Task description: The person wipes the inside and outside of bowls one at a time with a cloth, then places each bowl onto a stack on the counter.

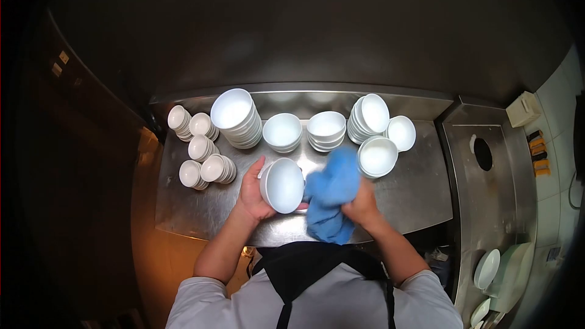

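A white bowl (284, 185) is held up by my left hand (253, 195), tilted so its inside faces right and up. The thumb lies along the bowl's left side, and fingertips show beneath its lower right edge. In my right hand (364, 204) is a blue cloth (334, 192), bunched and blurred by motion, just right of the bowl. Beyond my hands stand stacks of white bowls: a tall stack (234, 113), a shorter stack (282, 131), another short stack (326, 129), and a stack (378, 157) near my right hand.
Several stacks of small white cups (213, 168) stand on the left of the steel counter (420, 195). More bowls (373, 113) are at the back right, beside a single-looking bowl (401, 133). A steel sink unit (487, 207) with a dark round hole adjoins the counter, with white dishes (487, 269) lower down.
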### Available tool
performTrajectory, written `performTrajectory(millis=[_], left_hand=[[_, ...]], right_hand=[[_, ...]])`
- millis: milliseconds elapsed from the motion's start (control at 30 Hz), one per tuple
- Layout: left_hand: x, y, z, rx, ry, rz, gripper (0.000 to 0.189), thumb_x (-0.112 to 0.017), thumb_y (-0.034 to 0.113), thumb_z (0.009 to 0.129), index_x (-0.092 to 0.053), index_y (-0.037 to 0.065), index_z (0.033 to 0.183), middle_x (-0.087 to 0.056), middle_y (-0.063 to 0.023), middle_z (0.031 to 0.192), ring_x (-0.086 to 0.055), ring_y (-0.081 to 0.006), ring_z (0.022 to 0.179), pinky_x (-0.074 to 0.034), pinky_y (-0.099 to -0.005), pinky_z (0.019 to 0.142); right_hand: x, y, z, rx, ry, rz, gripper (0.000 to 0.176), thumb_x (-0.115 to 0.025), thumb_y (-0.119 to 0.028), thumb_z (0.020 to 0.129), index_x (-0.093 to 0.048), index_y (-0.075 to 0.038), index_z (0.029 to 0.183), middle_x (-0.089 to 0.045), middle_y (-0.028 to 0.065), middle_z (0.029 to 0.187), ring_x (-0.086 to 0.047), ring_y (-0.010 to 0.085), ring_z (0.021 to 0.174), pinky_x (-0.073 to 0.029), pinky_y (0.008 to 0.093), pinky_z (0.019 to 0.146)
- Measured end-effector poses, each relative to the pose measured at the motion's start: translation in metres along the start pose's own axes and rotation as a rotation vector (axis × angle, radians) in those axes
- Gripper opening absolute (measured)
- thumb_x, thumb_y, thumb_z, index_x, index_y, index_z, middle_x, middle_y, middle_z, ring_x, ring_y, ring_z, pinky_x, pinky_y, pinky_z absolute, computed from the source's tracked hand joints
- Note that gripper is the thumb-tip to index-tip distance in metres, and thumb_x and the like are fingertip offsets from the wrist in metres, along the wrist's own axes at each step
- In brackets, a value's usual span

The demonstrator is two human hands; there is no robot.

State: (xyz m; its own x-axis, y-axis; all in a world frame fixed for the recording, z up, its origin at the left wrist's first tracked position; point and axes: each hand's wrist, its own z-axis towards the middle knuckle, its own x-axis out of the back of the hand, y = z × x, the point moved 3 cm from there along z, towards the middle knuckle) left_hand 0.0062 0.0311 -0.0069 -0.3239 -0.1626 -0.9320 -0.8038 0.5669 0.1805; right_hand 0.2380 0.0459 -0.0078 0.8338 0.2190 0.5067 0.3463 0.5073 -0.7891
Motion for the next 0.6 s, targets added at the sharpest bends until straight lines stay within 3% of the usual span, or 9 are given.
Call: performTrajectory(millis=[33,100,133,200,267,367,467,500,600], left_hand=[[-0.005,-0.001,-0.002,0.027,-0.043,0.029,0.065,-0.050,0.056,0.092,-0.057,0.001,0.125,-0.060,-0.0218,0.123,-0.057,-0.0377,0.117,-0.044,-0.0527,0.102],[-0.010,-0.003,0.002,0.130,-0.156,0.096,0.062,-0.052,0.052,0.092,-0.056,0.000,0.126,-0.060,-0.0207,0.124,-0.060,-0.0349,0.113,-0.046,-0.0508,0.102],[-0.006,-0.006,0.008,0.080,-0.063,0.122,0.060,-0.051,0.050,0.093,-0.056,0.000,0.126,-0.061,-0.0202,0.123,-0.061,-0.0338,0.112,-0.046,-0.0494,0.101],[0.001,-0.016,0.019,-0.018,0.122,0.175,0.056,-0.051,0.046,0.094,-0.055,0.000,0.127,-0.062,-0.0190,0.122,-0.062,-0.0315,0.110,-0.047,-0.0466,0.100],[-0.003,-0.020,0.023,0.011,0.097,0.268,0.047,-0.049,0.037,0.097,-0.055,0.000,0.125,-0.063,-0.0172,0.119,-0.063,-0.0273,0.108,-0.049,-0.0428,0.098],[-0.015,-0.024,0.019,-0.204,0.201,0.504,0.044,-0.051,0.032,0.095,-0.056,-0.002,0.123,-0.064,-0.0157,0.114,-0.063,-0.0237,0.103,-0.048,-0.0373,0.095],[-0.010,-0.012,0.016,-0.680,0.192,1.165,0.044,-0.056,0.026,0.090,-0.056,-0.003,0.124,-0.064,-0.0152,0.111,-0.061,-0.0204,0.102,-0.046,-0.0331,0.092],[-0.010,-0.011,0.015,-0.804,0.171,1.197,0.048,-0.058,0.026,0.087,-0.057,-0.003,0.124,-0.064,-0.0139,0.108,-0.059,-0.0179,0.100,-0.046,-0.0319,0.089],[-0.008,-0.010,0.013,-0.736,0.191,0.986,0.046,-0.057,0.026,0.088,-0.057,-0.003,0.123,-0.065,-0.0141,0.107,-0.060,-0.0194,0.101,-0.047,-0.0328,0.089]], right_hand=[[0.007,0.002,0.003,-0.123,0.151,0.057,0.045,-0.074,-0.008,0.065,-0.064,-0.004,0.109,-0.061,0.0162,0.113,-0.057,0.0352,0.104,-0.045,0.0430,0.092],[0.007,-0.026,0.013,0.111,0.130,-0.060,0.045,-0.074,-0.010,0.064,-0.063,-0.004,0.107,-0.061,0.0155,0.111,-0.056,0.0352,0.103,-0.044,0.0449,0.091],[0.003,-0.038,0.017,0.228,0.120,-0.118,0.045,-0.075,-0.011,0.063,-0.063,-0.003,0.106,-0.060,0.0152,0.111,-0.056,0.0353,0.102,-0.043,0.0458,0.091],[-0.022,-0.042,0.013,0.460,-0.190,-0.257,0.042,-0.075,-0.021,0.064,-0.062,-0.004,0.100,-0.059,0.0132,0.099,-0.056,0.0329,0.096,-0.042,0.0444,0.089],[-0.048,-0.029,0.001,0.482,-0.320,-0.230,0.043,-0.073,-0.020,0.063,-0.061,-0.005,0.101,-0.058,0.0136,0.098,-0.057,0.0330,0.092,-0.043,0.0408,0.088],[-0.065,-0.004,-0.005,0.373,-0.345,-0.263,0.041,-0.071,-0.023,0.076,-0.059,-0.003,0.109,-0.059,0.0151,0.104,-0.058,0.0329,0.096,-0.043,0.0390,0.091],[-0.080,-0.035,-0.009,-0.086,-0.130,0.342,0.042,-0.064,-0.030,0.090,-0.054,-0.002,0.120,-0.059,0.0173,0.112,-0.058,0.0324,0.105,-0.042,0.0399,0.095],[-0.085,-0.032,-0.008,-0.242,-0.061,0.681,0.046,-0.055,-0.035,0.097,-0.048,-0.002,0.129,-0.057,0.0193,0.117,-0.056,0.0325,0.111,-0.042,0.0401,0.097],[-0.075,-0.038,-0.004,-0.161,-0.132,0.685,0.041,-0.057,-0.031,0.097,-0.052,-0.002,0.125,-0.059,0.0180,0.115,-0.056,0.0317,0.111,-0.041,0.0398,0.098]])
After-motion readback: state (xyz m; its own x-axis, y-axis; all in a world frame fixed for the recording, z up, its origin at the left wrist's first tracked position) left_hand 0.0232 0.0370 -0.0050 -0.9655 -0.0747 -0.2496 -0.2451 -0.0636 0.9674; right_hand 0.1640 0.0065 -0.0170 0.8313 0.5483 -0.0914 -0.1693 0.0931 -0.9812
